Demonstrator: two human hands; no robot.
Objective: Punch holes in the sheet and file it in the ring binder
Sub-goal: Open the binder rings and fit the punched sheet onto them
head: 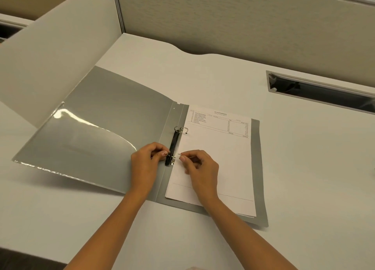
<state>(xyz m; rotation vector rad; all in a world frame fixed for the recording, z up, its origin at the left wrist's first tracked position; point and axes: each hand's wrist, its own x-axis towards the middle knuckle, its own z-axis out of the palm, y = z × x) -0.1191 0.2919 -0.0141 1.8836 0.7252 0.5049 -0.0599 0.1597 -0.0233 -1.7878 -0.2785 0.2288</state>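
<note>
Sheet [213,158] lies flat in the open ring binder [113,127] on the table [304,168]; left hand [146,164] and right hand [200,168] each pinch half of the near ring [174,158], whose mechanism runs near-to-far between them.

The printed sheet [215,148] in the ring binder [256,168] shows the word "TOTAL" under its number column; its header and item lines are too small to read.
</note>
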